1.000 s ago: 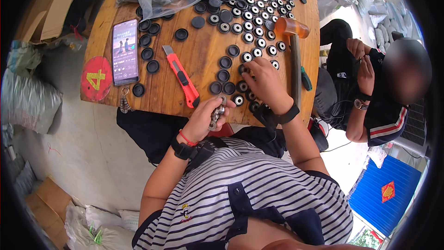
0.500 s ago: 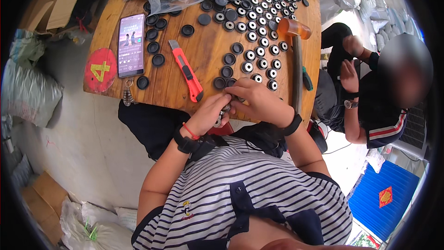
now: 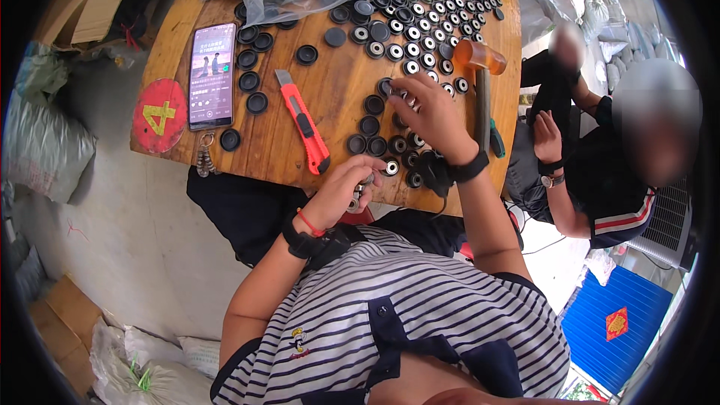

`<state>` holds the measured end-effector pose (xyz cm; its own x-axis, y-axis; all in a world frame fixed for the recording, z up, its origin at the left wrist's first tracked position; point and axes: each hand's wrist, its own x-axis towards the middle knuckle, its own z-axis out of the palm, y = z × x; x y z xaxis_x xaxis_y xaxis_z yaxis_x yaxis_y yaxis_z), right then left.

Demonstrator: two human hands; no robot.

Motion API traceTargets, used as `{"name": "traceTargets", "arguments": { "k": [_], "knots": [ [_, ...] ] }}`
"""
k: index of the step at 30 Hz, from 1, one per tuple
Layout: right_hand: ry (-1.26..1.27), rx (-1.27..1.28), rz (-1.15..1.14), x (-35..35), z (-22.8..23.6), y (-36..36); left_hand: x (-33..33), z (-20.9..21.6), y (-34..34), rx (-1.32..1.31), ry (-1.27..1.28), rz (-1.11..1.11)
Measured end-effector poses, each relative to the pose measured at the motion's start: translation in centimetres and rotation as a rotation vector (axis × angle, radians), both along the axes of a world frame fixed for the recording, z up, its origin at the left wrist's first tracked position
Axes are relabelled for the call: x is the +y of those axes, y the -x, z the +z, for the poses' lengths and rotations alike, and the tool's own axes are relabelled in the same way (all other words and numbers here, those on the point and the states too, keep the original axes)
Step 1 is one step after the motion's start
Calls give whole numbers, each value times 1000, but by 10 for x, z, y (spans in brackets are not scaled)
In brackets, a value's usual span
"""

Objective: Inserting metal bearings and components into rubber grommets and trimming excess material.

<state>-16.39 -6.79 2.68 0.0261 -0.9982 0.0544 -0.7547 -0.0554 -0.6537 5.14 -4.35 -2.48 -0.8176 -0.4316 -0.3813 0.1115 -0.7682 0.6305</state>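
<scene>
My left hand (image 3: 346, 189) is closed around several small metal bearings (image 3: 355, 200) near the front edge of the table. Farther out, my right hand (image 3: 431, 111) reaches over the rows of parts, thumb and fingers apart. Its fingertips are at an empty round black cap (image 3: 385, 87), and no part shows clearly between them. Beside my left fingertips lies a black cap with a bearing in it (image 3: 391, 167). Other empty black caps (image 3: 356, 143) stand between my hands, and more bearing-filled caps lie partly under the right hand.
A red utility knife (image 3: 304, 121) and a phone (image 3: 212, 76) lie to the left. A mallet (image 3: 480, 57) and a green-handled tool (image 3: 496, 139) lie to the right. Behind stands a plastic bag of bearings (image 3: 296, 0). A co-worker (image 3: 622, 172) sits at the right.
My right hand has left my left hand and moved forward over the caps, its fingers spreading. The bearing-filled cap by my left fingertips, hidden before, now shows.
</scene>
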Motion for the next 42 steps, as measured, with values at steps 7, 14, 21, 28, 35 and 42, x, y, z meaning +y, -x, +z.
{"name": "traceTargets", "arguments": {
  "k": [7,14,21,28,35,42],
  "knots": [
    [25,224,-10,-14,-13,3,0,6,2,-62,-73,5],
    [84,327,19,-13,-18,3,1,5,2,-65,23,-74],
    [138,112,16,5,7,-20,2,0,4,-29,-72,44],
    [-90,24,340,55,28,-33,4,5,4,-49,0,20],
    [-86,64,335,36,20,-26,7,-3,6,-62,72,28],
    [-20,206,37,3,0,-18,3,0,5,-75,50,-7]
  ]
}}
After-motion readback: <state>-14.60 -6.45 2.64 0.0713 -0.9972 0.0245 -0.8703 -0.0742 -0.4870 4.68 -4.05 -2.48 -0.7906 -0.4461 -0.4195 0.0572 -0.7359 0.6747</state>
